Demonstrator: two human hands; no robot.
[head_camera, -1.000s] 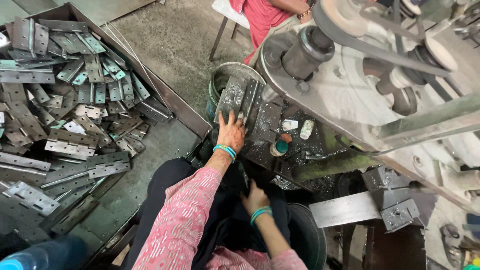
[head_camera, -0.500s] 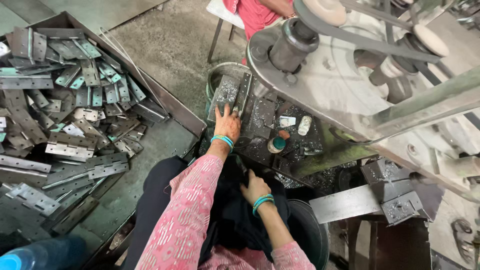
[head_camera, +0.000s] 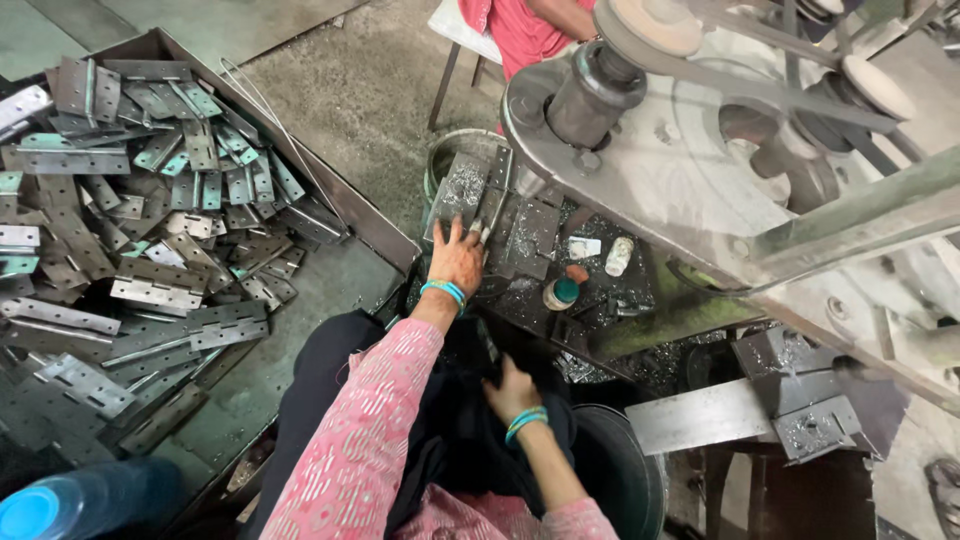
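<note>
Grey concrete floor (head_camera: 360, 90) runs under a cluttered workshop, with a big belt-driven machine (head_camera: 700, 150) filling the two o'clock side. A metal tray (head_camera: 330, 270) at nine o'clock is heaped with steel hinges (head_camera: 150, 250). At the centre, the left hand (head_camera: 457, 258) lies flat, fingers spread, on hinge plates (head_camera: 465, 195) stacked on the machine's table (head_camera: 520, 290), which is dusted with metal filings; its grip is apart, not clamped on anything. The right hand (head_camera: 512, 390) rests at six o'clock in the dark lap, fingers curled, though I cannot tell whether it holds something. A small green-topped bottle (head_camera: 563, 292) stands just beside the plates at three o'clock. Another person in red (head_camera: 520, 30) sits at twelve o'clock.
</note>
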